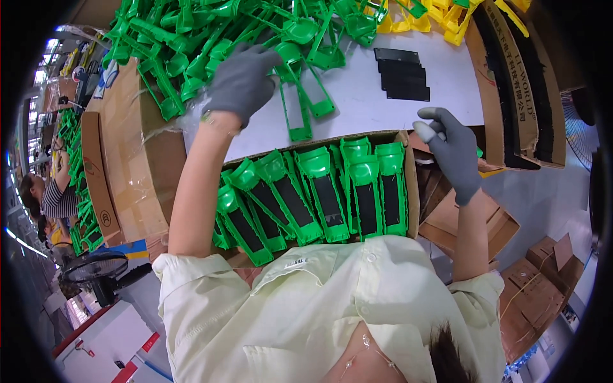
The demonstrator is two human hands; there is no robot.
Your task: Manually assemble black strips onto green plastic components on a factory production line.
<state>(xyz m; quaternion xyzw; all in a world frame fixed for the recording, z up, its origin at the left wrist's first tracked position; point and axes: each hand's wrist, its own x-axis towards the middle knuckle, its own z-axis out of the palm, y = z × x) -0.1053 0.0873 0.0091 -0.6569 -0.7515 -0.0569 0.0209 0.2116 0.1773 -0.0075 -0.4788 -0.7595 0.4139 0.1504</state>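
Observation:
My left hand (pixel 246 83), in a grey glove, is at the near edge of a heap of green plastic parts. Its thumb and fingertips close on the upper end of a green plastic frame (pixel 295 112) with a long slot. A second slotted frame (pixel 319 96) lies against it. My right hand (pixel 450 150), gloved in grey with pale fingertips, hovers right of the box with thumb and forefinger apart and nothing between them. Thin black strips (pixel 403 80) lie overlapped on the white tabletop beyond it. Below, a cardboard box (pixel 414 191) holds several green frames (pixel 329 195) with black strips in their slots.
The green heap (pixel 185 38) covers the table's far left; yellow plastic parts (pixel 440 16) lie far right. Cardboard cartons stand left (pixel 131 153) and right (pixel 511 89). An open carton (pixel 469 220) sits below my right arm. A black fan (pixel 96 268) and a co-worker (pixel 54 195) are leftward.

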